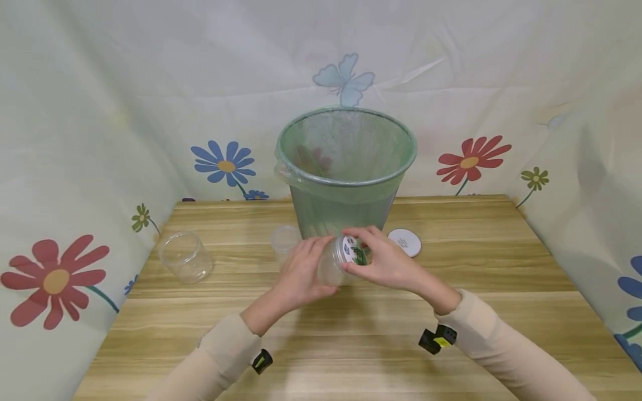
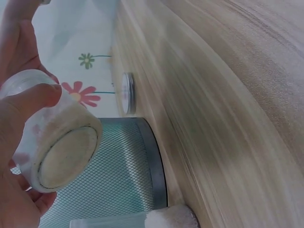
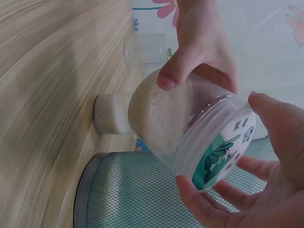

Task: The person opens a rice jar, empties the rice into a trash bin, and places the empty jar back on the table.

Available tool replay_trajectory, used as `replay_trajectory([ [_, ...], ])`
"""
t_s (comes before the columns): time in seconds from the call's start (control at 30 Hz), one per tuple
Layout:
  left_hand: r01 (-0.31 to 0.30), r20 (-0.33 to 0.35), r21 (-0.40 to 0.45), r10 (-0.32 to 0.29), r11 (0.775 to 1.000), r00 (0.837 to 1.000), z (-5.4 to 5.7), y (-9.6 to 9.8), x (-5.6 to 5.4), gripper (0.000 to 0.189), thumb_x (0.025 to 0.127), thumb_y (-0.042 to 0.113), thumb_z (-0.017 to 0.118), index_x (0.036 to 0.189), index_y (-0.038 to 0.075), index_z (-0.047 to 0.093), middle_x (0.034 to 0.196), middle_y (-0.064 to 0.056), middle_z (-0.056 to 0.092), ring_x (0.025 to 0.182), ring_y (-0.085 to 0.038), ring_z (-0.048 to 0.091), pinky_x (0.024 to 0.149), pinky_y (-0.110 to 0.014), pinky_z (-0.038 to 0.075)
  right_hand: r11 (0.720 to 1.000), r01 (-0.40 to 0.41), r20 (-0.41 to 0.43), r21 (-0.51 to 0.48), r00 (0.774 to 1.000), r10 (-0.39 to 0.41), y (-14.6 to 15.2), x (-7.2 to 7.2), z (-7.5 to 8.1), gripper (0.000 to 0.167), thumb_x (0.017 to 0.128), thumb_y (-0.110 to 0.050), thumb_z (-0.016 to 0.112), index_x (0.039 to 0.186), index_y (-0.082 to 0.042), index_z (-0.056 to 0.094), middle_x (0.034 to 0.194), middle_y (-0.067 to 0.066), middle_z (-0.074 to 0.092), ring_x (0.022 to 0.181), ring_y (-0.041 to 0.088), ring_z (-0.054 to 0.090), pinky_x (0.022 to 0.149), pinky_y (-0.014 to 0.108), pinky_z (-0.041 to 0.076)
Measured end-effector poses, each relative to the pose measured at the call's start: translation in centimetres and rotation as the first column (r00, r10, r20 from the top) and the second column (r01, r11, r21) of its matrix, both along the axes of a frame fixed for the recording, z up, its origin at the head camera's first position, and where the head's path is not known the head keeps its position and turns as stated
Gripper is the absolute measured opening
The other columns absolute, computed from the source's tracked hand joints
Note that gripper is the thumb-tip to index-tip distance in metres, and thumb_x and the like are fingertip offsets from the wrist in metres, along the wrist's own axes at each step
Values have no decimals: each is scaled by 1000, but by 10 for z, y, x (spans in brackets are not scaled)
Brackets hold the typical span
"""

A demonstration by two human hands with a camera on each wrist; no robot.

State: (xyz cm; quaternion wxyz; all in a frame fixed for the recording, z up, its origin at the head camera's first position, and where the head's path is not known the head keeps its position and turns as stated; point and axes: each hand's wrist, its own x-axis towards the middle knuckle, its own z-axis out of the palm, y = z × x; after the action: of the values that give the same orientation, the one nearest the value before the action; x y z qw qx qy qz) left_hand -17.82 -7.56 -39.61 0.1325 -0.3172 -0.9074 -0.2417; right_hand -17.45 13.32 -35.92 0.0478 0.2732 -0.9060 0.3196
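A clear plastic jar [image 1: 328,268] is held tilted just above the table, in front of the bin. Whitish material fills its lower part, as the right wrist view shows. My left hand [image 1: 303,272] grips the jar's body, thumb on the near side. My right hand [image 1: 385,259] holds the lid [image 3: 223,154] by its rim, fingers spread around the edge. That lid has a round label with green leaves, and it sits on the jar's mouth. Whether it is loose or tight I cannot tell.
A mesh bin [image 1: 346,209] with a green liner stands at the back middle. Left of it is a smaller clear container [image 3: 111,114] with whitish contents. A clear jar [image 1: 186,259] stands far left. A white round lid [image 1: 405,242] lies right of the bin.
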Motion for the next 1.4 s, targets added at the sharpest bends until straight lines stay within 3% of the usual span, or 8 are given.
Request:
replay_trajectory([
  [0.23,11,-7,21,-11,1000,1000,-1,0,-2,94,55,33,87,134,9,40,124,-11,51,111,-27,48,96,-45,41,995,-95,8,-42,995,96,4,-2,-1,62,79,-26,72,132,-12,45,120,13,47,94,21,54,66,23,53],
  [0.4,5,-14,7,-5,1000,1000,-1,0,-3,95,55,33,87,134,9,40,125,-10,51,111,-26,48,96,-43,41,982,-172,19,-73,985,174,6,-3,-2,63,79,-21,72,134,-11,42,127,12,42,108,22,50,74,27,54],
  [0.57,3,-13,-1,-3,1000,1000,0,1,-4,96,55,34,87,135,9,39,127,-10,50,113,-26,47,98,-44,40,968,-239,-40,-72,971,237,9,-4,-4,66,78,-18,72,135,-11,40,135,12,38,117,24,45,79,32,54],
  [0.93,-8,-4,-11,8,1000,1000,-2,0,-6,96,57,37,85,135,9,39,128,-9,49,116,-26,46,100,-44,38,947,-322,-128,-8,939,318,11,-3,-6,67,76,-9,73,134,-8,39,143,17,32,132,28,32,100,47,39],
  [1.07,-8,-11,-3,8,1000,1000,-4,0,-6,96,56,37,86,135,8,39,127,-10,50,115,-26,47,100,-44,38,952,-304,-152,-18,942,298,9,-2,-8,64,78,-12,72,134,-9,40,142,18,33,131,30,32,99,50,38],
  [1.2,-8,-22,11,8,1000,1000,-5,0,-6,95,54,34,87,133,8,40,125,-10,51,113,-26,47,99,-44,40,969,-243,-154,-43,960,234,6,-3,-7,64,80,-18,71,134,-10,40,141,18,34,129,30,35,99,50,38],
  [1.4,-12,-49,-9,11,1000,999,-6,2,-5,95,53,33,87,133,11,40,123,-9,51,111,-25,48,96,-43,41,995,-93,-59,-22,994,92,3,-2,-3,67,82,-28,68,138,-7,37,136,18,40,124,31,41,97,49,41],
])
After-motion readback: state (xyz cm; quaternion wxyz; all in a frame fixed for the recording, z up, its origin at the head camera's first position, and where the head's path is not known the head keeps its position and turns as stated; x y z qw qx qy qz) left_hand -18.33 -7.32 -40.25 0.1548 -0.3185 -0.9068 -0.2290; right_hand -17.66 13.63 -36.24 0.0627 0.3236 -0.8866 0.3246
